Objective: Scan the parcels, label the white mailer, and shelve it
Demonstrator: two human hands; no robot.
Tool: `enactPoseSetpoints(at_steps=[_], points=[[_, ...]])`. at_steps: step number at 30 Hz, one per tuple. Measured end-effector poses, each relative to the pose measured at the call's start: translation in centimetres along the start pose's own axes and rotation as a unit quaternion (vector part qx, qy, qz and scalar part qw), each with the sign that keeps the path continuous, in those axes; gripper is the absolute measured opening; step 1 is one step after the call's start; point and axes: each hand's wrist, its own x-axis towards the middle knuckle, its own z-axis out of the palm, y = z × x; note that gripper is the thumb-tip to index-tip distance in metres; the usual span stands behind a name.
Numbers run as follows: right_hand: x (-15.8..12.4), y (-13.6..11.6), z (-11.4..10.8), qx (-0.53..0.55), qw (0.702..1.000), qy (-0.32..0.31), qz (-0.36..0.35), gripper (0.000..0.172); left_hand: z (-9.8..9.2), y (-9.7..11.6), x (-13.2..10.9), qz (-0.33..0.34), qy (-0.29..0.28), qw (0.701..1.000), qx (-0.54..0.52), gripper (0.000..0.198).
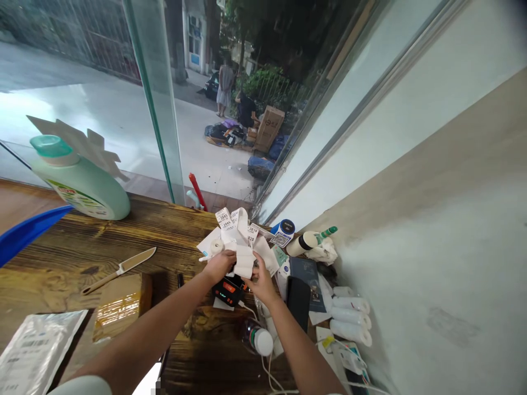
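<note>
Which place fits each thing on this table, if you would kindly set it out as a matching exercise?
1 knife
2 green bottle
3 paper strips
4 white rolls

A held by left hand and right hand
B beside the wall, right
C far left, by the glass
D flat on the table, left of the hands

Pairs: 1-D, 2-C, 3-A, 4-B

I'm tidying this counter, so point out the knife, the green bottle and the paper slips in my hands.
knife (pixel 119 270), head view, where blade meets handle.
green bottle (pixel 93 192), head view, on its body.
paper slips (pixel 242 257), head view, on the folded strip.
</note>
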Motion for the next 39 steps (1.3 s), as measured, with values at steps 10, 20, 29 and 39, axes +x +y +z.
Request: enactPoseSetpoints(at_steps=[10,20,29,39], points=[[-1.3,-1.9,-3.2,0.114,0.991,0.073,0.012,0.109,-0.9,2.2,0.1,0.045,0.072,0.992,-0.098,0.038],[-1.6,-12.4,-1.6,-0.059,0.987,0.088,-0.121,0.098,-6.2,7.5,-6.2,-0.068,-0.019,0.901,-0.429,0.027],[2.1,-15.7,5.0,-0.031,0.902,-0.341,-0.263,0.089,-11.7,5.2,-16.3,-0.101,-0.068,0.902,-0.415,0.023],[2.2,-15.8,9.7,0.048,0.878,-0.467,-0.096,0.087,-13.4,2.9,-21.5,-0.193,0.135,0.873,-0.426,0.028]])
